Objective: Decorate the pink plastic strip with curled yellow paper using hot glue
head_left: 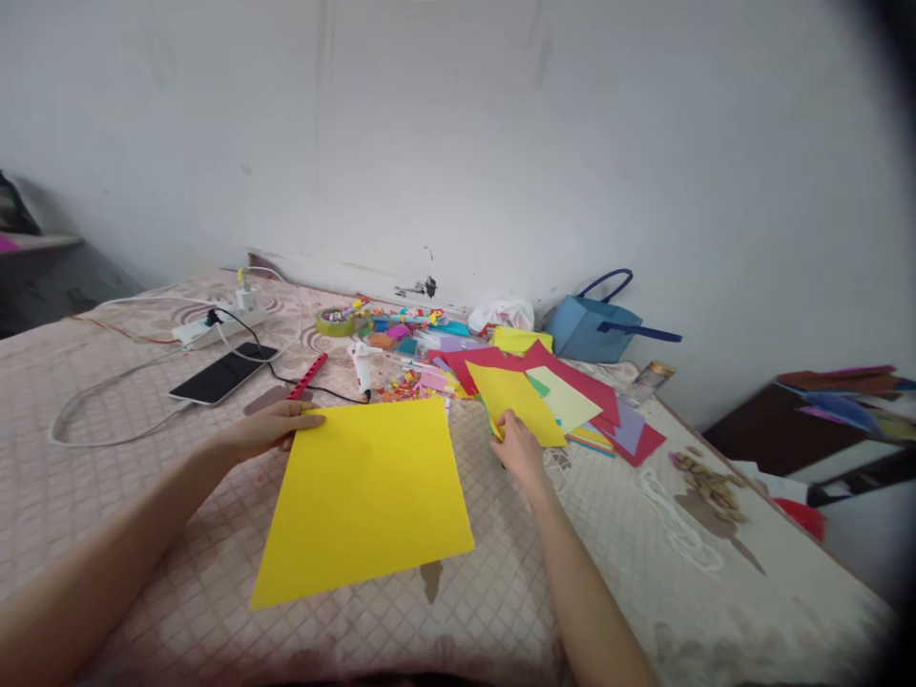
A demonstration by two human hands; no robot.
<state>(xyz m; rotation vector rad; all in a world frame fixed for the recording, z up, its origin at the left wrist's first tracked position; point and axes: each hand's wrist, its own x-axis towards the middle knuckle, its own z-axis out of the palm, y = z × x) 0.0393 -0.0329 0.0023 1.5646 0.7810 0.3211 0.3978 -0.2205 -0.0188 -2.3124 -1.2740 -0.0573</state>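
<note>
My left hand (pixel 276 427) pinches the upper left corner of a large yellow paper sheet (pixel 372 496), tilted over the tablecloth in front of me. Fingers closed, my right hand (pixel 516 447) grips the near left edge of a smaller-looking yellow sheet (pixel 516 401). Thin green and blue edges show by those fingers, so other sheets may be under it. Beneath and beside this sheet lies a pile of coloured paper, with a red sheet (pixel 583 386), a pale yellow sheet (pixel 569 399) and a lilac sheet (pixel 628 426).
A white glue gun (pixel 364 370) and a red strip (pixel 309 376) lie beyond the left hand, near a phone (pixel 223 373) and a power strip (pixel 215 328) with cables. Tape (pixel 335 322) and craft bits sit by the wall. Rightward are a blue bag (pixel 593 329), jar (pixel 650 382) and white cord (pixel 679 525).
</note>
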